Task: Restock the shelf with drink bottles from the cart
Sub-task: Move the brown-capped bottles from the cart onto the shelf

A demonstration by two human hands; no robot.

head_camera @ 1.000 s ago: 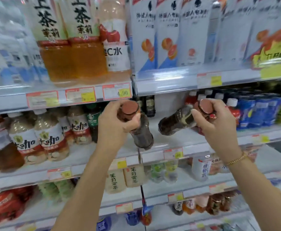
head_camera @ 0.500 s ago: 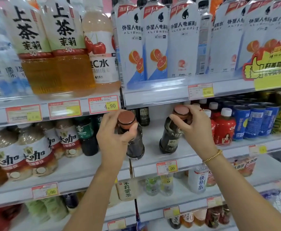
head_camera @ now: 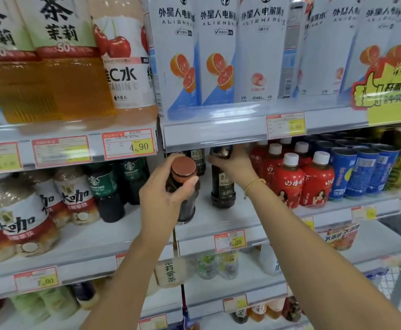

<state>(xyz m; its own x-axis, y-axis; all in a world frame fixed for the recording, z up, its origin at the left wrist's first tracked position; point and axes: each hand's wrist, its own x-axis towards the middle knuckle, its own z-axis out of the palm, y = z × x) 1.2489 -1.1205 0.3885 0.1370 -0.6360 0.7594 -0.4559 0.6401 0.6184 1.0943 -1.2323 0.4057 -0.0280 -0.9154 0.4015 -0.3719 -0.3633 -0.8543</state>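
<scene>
My left hand point(head_camera: 162, 198) grips a dark drink bottle with a brown cap point(head_camera: 183, 166) by its neck, holding it upright over the front of the middle shelf point(head_camera: 218, 225). My right hand point(head_camera: 232, 163) reaches deeper in and holds the top of a second dark bottle point(head_camera: 223, 189), which stands upright on the shelf next to red bottles. Its cap is mostly hidden under the shelf edge above and my fingers. More dark bottles point(head_camera: 198, 158) stand behind.
Red white-capped bottles point(head_camera: 302, 182) and blue cans point(head_camera: 361, 172) fill the shelf to the right. Starbucks bottles point(head_camera: 104, 186) and coffee bottles point(head_camera: 23, 222) stand to the left. Large bottles line the upper shelf point(head_camera: 218, 132). Lower shelves carry more drinks. A cart's mesh point(head_camera: 390, 279) shows low right.
My right hand tipped its bottle upright and pushed it deeper onto the shelf. My left hand kept hold of its bottle and moved slightly forward. The view moved closer.
</scene>
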